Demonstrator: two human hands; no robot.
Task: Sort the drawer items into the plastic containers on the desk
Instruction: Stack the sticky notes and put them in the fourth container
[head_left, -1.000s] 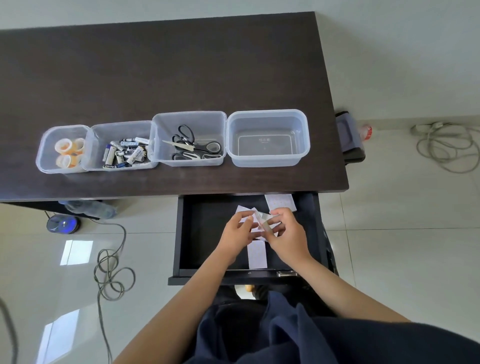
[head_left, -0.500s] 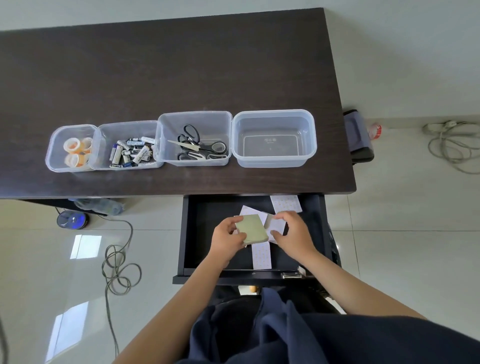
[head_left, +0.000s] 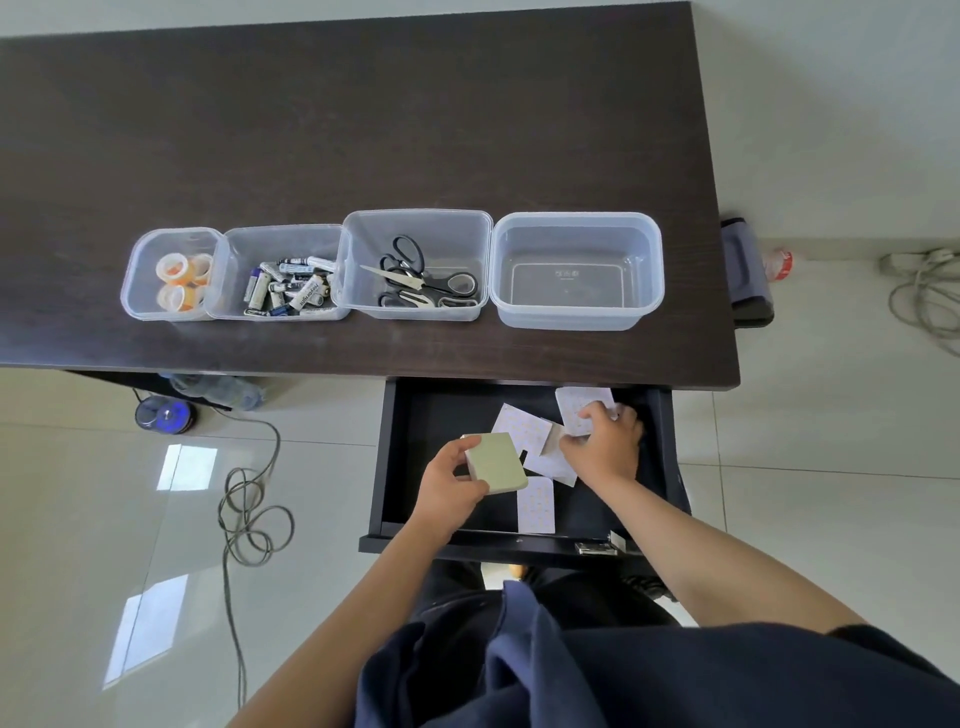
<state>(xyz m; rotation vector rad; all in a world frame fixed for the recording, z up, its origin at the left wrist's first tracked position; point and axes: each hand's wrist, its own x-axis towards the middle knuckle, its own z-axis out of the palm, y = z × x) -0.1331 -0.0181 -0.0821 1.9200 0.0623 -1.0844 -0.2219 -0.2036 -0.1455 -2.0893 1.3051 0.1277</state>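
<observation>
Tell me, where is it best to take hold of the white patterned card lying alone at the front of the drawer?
Probably by its bare near short edge, coming from above: the patterned card lies flat on the drawer floor, so a fingertip must lift an edge first.

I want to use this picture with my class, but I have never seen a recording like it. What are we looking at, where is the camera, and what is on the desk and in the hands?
There is no machine here: a person works with bare hands, and the camera sits on their head, looking down.

On the dark desk stand four clear plastic containers in a row: one with tape rolls, one with batteries, one with scissors, and an empty container on the right.

Below the desk edge, a drawer is pulled open. The left hand grips a pale green pad. The right hand gathers white patterned paper sheets lying in the drawer.
</observation>
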